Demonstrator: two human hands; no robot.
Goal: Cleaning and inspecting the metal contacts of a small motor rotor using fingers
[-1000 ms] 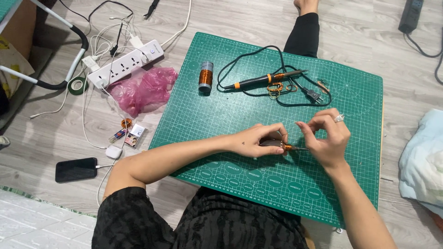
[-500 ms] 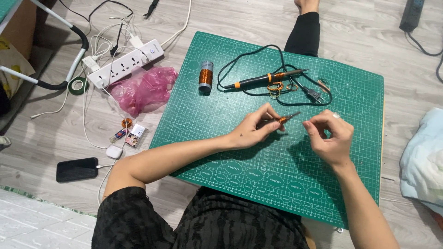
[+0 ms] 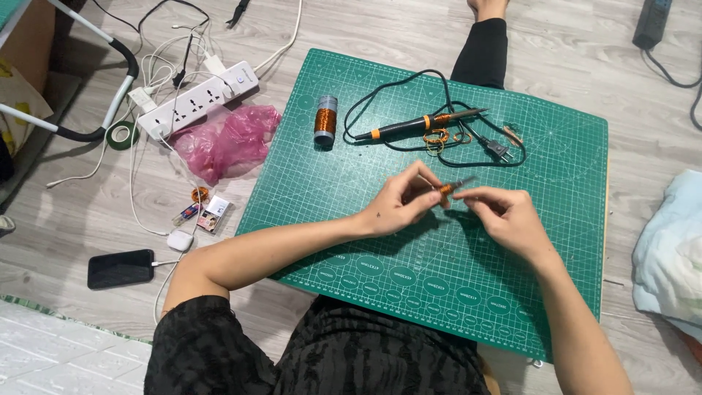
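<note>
Sitting on the floor, the person has both hands raised a little over the green mat (image 3: 556, 219). The left hand (image 3: 398, 205) pinches a small rod (image 3: 452, 186) wound with copper wire at its orange end; thumb and first fingers are closed on it, the grey tip pointing toward the other hand. The right hand (image 3: 508, 216) meets that tip with its fingertips drawn together. Whether they grip the tip itself or a fine strand off it I cannot tell; it is too small to see.

The rod looks very light and stiff, so it should need only a fingertip pinch. The winding is the delicate part, I would say: thin wire can slip or unravel if rubbed, so the better hold seems to be on the bare ends, not on the coil. Any loose strand would be springy and easy to kink.

Further up the mat stands a copper spool (image 3: 325, 121), upright and well apart from the hands. Beside it lies a soldering iron (image 3: 420, 124) with its black cord (image 3: 395, 91) looped round, a few wire rings (image 3: 436, 137) touching it and the plug (image 3: 499, 151) just beyond. Off the mat on the floor are a pink bag (image 3: 230, 139), a power strip (image 3: 197, 99), a tape roll (image 3: 121, 134) and a phone (image 3: 121, 268).
</note>
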